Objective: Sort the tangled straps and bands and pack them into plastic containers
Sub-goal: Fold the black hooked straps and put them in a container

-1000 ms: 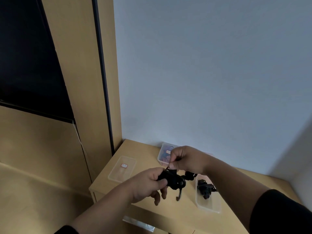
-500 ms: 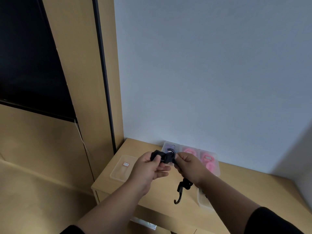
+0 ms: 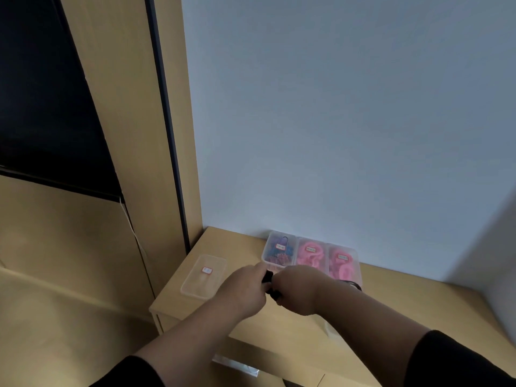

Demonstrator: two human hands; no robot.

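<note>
My left hand (image 3: 241, 290) and my right hand (image 3: 298, 291) meet over the wooden tabletop (image 3: 391, 311), both gripping a black strap (image 3: 268, 277) bunched between them. Only small black bits of it show between the fingers. Behind the hands three closed clear containers stand in a row by the wall: one with blue and purple bands (image 3: 279, 248) and two with pink bands (image 3: 310, 254) (image 3: 343, 262). A dark loop (image 3: 354, 284) peeks out behind my right wrist. An open container seen earlier is hidden under my right arm.
A clear lid or flat container with a small red label (image 3: 203, 276) lies at the table's left end. The white wall rises behind the table. A wooden panel and dark doorframe (image 3: 167, 135) stand to the left. The table's left edge drops to the wooden floor.
The hands have drawn together and the strap is now bunched almost wholly inside them; its hooked tail no longer hangs down. The view has tilted slightly, hiding the front container.
</note>
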